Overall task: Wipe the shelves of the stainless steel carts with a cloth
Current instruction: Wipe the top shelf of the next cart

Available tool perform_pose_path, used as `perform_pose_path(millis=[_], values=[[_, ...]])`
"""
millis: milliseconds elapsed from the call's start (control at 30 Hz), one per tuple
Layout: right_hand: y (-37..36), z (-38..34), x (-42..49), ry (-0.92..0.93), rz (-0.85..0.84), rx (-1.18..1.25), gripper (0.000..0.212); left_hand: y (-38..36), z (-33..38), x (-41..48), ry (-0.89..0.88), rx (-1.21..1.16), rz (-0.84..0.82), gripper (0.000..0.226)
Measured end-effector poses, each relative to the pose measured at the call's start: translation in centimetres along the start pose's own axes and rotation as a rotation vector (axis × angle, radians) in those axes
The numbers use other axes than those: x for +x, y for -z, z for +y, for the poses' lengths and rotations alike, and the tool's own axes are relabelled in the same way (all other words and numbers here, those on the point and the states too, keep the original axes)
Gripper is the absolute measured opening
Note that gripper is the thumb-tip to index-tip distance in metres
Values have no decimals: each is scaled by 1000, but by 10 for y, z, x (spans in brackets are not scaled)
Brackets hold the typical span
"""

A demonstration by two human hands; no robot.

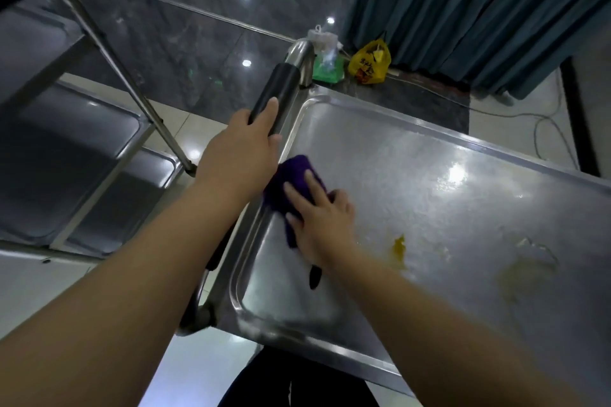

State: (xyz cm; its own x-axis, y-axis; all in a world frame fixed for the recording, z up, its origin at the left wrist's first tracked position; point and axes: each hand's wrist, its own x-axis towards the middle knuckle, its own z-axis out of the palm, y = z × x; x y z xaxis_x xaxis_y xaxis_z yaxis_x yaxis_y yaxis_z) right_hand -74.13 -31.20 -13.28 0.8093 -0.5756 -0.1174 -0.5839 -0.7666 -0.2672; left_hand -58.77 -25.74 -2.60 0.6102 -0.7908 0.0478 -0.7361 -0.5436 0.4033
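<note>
A stainless steel cart's top shelf (413, 175) fills the right half of the view, wet and shiny. My right hand (320, 218) presses a purple cloth (294, 175) flat against the shelf near its left rim, fingers straight. My left hand (244, 149) grips the cart's black-sleeved handle (281, 86) just left of the cloth. A yellow smear (399, 249) and a pale greasy stain (525, 261) lie on the shelf to the right of my right hand.
A second steel cart (82, 129) with lower shelves stands at the left. A yellow bag (370, 63) and a green-and-white bag (325, 56) sit on the floor beyond the cart, by a dark curtain (479, 10). A cable (542, 122) trails on the floor at the right.
</note>
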Motion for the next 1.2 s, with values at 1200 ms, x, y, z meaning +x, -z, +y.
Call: perform_pose_path(millis=[1200], values=[[-11,-6,-83,-464,80,-5,51,9,-31,-111,-6,-113,75,52]])
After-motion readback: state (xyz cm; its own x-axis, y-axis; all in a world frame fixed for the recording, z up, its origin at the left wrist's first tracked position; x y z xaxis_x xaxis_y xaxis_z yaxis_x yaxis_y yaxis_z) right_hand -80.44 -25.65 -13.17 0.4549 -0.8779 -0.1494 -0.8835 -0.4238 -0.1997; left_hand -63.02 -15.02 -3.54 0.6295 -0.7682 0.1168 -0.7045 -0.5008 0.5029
